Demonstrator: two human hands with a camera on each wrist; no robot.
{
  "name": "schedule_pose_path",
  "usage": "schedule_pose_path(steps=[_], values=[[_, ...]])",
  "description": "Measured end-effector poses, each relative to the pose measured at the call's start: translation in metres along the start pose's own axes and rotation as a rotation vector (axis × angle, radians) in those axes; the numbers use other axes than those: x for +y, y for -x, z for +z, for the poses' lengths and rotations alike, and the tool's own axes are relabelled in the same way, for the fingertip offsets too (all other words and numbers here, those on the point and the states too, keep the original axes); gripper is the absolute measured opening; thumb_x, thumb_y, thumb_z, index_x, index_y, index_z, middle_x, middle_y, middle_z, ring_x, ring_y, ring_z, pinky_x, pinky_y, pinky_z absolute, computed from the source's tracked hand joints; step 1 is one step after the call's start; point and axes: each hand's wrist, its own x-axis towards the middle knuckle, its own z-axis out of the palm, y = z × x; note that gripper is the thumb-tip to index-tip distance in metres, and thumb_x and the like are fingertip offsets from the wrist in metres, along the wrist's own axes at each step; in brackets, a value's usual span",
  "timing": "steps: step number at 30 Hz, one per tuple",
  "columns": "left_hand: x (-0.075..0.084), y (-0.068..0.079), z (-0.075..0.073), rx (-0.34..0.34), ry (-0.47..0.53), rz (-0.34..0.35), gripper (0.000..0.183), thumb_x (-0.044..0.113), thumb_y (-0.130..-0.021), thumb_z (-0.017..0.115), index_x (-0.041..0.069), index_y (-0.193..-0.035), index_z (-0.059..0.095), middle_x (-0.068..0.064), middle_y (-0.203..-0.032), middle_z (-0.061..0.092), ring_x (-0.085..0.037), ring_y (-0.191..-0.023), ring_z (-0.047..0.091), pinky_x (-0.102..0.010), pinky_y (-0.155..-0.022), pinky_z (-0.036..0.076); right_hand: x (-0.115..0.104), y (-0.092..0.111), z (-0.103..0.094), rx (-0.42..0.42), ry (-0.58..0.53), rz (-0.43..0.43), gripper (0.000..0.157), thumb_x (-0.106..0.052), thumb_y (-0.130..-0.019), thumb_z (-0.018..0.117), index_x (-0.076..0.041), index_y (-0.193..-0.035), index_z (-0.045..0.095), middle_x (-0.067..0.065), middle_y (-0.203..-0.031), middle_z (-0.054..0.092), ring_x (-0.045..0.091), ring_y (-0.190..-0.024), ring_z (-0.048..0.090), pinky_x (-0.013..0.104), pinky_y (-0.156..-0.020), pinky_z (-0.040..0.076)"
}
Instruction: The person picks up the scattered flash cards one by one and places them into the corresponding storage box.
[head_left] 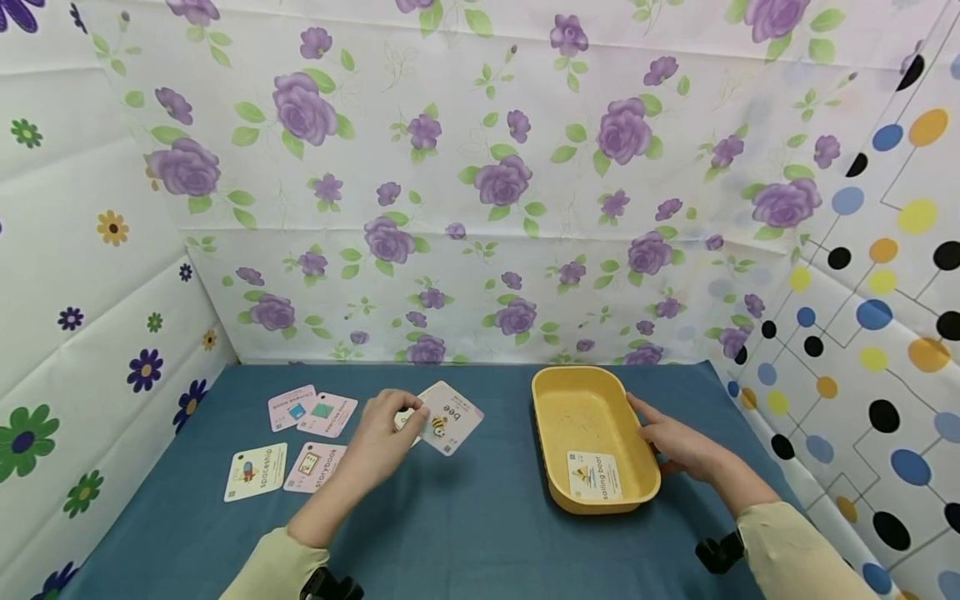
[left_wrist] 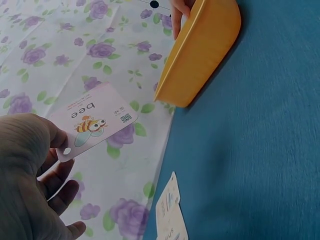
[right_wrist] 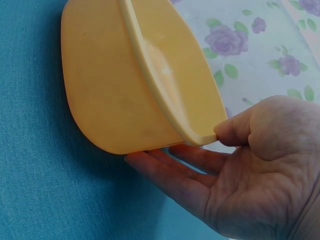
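My left hand point(head_left: 384, 433) pinches a bee card point(head_left: 454, 419) by its corner, raised above the table. The bee picture and a punched hole show on the card point(left_wrist: 95, 122) in the left wrist view. Partly hidden behind it and the fingers is another card point(head_left: 403, 419). My right hand point(head_left: 682, 443) grips the right side of a yellow plastic basin point(head_left: 585, 392). In the right wrist view the thumb is on the basin's rim point(right_wrist: 165, 112) and the fingers lie against its outer wall. A sailing boat card point(head_left: 594, 476) lies inside the basin.
Left on the blue tablecloth point(head_left: 465, 533) lie a spaceship card point(head_left: 256, 472), a storybook card point(head_left: 315, 467) and two pink cards point(head_left: 327, 415), one overlapping the other. Flowered cloth point(head_left: 450, 283) stands behind the table, and a dotted cloth point(head_left: 847, 367) hangs at the right.
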Motion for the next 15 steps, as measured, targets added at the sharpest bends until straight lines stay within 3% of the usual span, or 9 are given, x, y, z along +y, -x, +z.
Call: schedule_pose_path(steps=[15], values=[[0.012,-0.009,0.012,-0.023,0.022,-0.001,0.017,0.027,-0.103,0.064,0.012,-0.108,0.069,-0.006,-0.119,0.060,-0.031,-0.109,0.047,-0.041,-0.080,0.039,0.000,0.001,0.000,0.000,-0.011,-0.003,0.074,-0.014,-0.107,0.043,-0.035,-0.165,0.001,0.025,-0.166,0.013,0.033,-0.109,0.064,0.051,-0.074,0.059]])
